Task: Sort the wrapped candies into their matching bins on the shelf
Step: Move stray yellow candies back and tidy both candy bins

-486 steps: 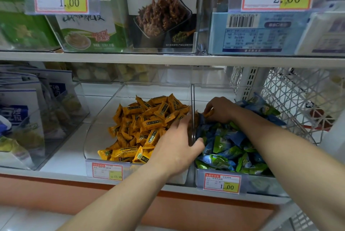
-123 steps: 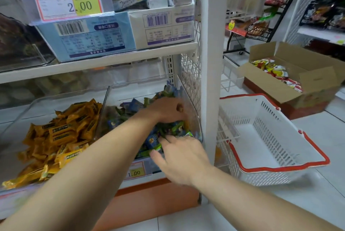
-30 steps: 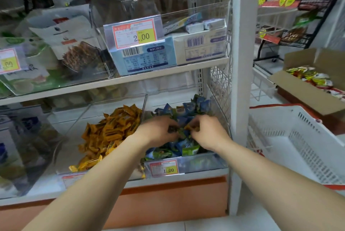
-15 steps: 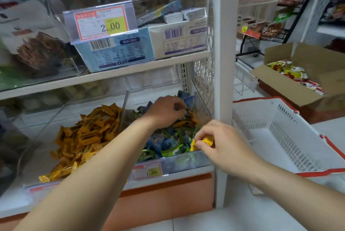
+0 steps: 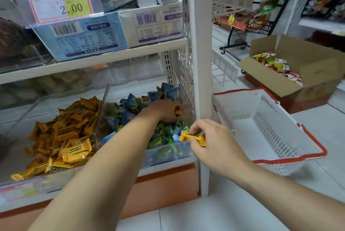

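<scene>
Right hand (image 5: 211, 141) pinching yellow candy (image 5: 192, 138) between thumb and fingers, at near-right corner of right bin (image 5: 168, 154). Left hand (image 5: 162, 110) in same bin, fingers curled down onto blue-green candies (image 5: 130, 111); whether gripping anything, cannot tell. Yellow pile (image 5: 71, 129) in left bin. White basket (image 5: 261, 118) right of shelf.

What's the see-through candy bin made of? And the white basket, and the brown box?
The candy bin looks like clear hard plastic, glossy: the candies show through its walls and it catches light. The basket seems to be moulded plastic, matte white with a red rim and neat slotted walls. The box looks like plain brown cardboard, dull, with folded-open flaps.
</scene>
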Tool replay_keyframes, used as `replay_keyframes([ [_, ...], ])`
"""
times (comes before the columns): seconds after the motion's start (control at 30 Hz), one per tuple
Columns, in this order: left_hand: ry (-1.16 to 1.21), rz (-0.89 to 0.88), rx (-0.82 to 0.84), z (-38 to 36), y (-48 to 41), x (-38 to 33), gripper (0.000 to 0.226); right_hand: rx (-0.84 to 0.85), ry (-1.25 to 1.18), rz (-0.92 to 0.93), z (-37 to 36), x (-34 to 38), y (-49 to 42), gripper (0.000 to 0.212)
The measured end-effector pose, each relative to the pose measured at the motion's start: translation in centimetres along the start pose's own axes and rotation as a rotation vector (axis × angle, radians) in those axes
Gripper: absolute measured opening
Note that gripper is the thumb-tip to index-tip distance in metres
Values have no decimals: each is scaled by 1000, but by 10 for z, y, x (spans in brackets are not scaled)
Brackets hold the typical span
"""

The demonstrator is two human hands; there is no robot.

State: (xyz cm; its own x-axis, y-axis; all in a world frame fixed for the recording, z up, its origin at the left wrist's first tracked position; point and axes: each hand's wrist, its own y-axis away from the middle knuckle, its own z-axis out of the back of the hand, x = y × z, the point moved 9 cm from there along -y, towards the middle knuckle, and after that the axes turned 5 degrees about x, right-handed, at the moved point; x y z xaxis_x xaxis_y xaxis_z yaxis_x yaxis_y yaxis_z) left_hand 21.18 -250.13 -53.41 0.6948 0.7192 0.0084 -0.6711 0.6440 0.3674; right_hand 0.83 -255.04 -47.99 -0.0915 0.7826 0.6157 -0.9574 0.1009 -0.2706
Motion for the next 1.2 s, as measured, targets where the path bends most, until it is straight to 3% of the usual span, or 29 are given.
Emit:
replay_keyframes([
  [0.1, -33, 41, 71, -4, -2, 3, 63, 12, -15, -9, 1, -2, 0, 17],
  [0.33, 113, -48, -9, -8, -3, -6, 48, 23, -47, -37, 4, -1, -1, 12],
  [0.47, 583, -37, -242, 19, 14, 23, 41, 12, -94, -57, 5, 2, -4, 11],
  [0.53, 802, -23, -395, 35, 26, 45, 21, 9, -130, -70, 3, 4, -6, 11],
  [0.6, 1006, 6, -451, 42, 38, 63, 21, 5, -163, -91, 1, 8, -8, 11],
  [0.73, 1268, 15, -471, 47, 62, 81, 21, -18, -282, -112, -8, 20, -19, 11],
  [1.0, 1405, -2, -384, 27, 112, 97, 23, 14, -570, -317, -54, 32, -57, 42],
  [1.2, 1573, 6, -362, 8, 128, 91, 34, 91, -719, -263, -79, 55, -91, 53],
])
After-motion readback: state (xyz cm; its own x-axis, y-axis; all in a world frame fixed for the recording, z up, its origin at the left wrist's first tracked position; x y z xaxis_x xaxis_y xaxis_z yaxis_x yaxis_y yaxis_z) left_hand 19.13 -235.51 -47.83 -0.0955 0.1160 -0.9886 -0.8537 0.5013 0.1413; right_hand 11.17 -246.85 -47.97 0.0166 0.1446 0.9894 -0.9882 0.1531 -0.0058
